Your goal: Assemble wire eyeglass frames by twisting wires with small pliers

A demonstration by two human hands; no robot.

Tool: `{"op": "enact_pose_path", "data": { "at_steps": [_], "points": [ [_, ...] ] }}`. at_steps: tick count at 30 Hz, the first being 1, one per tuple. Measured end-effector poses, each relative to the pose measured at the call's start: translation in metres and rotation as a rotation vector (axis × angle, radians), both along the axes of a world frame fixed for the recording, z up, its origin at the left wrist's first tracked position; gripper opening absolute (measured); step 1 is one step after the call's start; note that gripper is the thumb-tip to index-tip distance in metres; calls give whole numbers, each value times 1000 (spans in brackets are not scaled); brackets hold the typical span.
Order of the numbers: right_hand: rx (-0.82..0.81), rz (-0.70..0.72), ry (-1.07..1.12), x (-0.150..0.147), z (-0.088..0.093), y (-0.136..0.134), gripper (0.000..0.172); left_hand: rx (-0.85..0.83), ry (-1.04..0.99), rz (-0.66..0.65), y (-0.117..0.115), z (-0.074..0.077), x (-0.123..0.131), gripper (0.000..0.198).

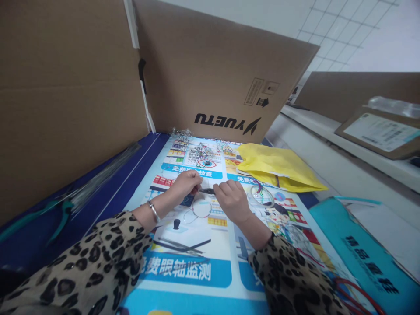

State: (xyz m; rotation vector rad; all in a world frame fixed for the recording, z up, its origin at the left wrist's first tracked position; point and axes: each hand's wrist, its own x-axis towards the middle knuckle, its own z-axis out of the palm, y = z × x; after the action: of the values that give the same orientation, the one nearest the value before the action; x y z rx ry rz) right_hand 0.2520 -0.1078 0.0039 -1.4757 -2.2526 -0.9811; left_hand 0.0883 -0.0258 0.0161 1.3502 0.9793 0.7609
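My right hand (232, 199) is closed around small dark pliers (207, 191), whose narrow nose points left; the handles are hidden in my fist. Facing it, my left hand (187, 183) is closed in a pinch at the tip of the pliers. A thin wire loop (201, 210) hangs just below the fingers and seems to run up to them; its end is too small to make out. Both hands are held above the printed blue and white sheet (216, 245).
Tangled wire pieces (203, 152) lie beyond my hands. A coil (262, 195) sits beside a yellow bag (278, 166). Straight wires (105, 175) and teal-handled pliers (64, 210) lie left. Cardboard walls (210, 70) stand behind; a teal box (364, 258) is at right.
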Motion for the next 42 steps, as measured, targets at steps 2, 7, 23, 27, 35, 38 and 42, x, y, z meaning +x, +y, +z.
{"op": "enact_pose_path", "data": {
  "at_steps": [2, 7, 23, 27, 35, 38, 42],
  "points": [
    [-2, 2, 1, 0, 0, 0, 17, 0, 2, 1, -1, 1, 0, 16],
    [-15, -10, 0, -1, 0, 1, 18, 21, 15, 22, -3, 3, 1, 17],
    [-256, -102, 112, -8, -6, 0, 10, 469, 285, -49, 5, -8, -4, 15],
    [-382, -194, 187, -12, -2, -1, 13, 672, 379, -103, 4, -4, -7, 15],
    [-677, -289, 353, -12, 16, 0, 26, 937, 504, -192, 0, 3, -10, 15],
    [-760, -278, 412, -8, 27, -1, 23, 1001, 503, -226, -2, 4, -11, 17],
    [-858, -207, 476, -1, 36, -3, 26, 1112, 461, -271, -4, 3, -11, 19]
  ]
}}
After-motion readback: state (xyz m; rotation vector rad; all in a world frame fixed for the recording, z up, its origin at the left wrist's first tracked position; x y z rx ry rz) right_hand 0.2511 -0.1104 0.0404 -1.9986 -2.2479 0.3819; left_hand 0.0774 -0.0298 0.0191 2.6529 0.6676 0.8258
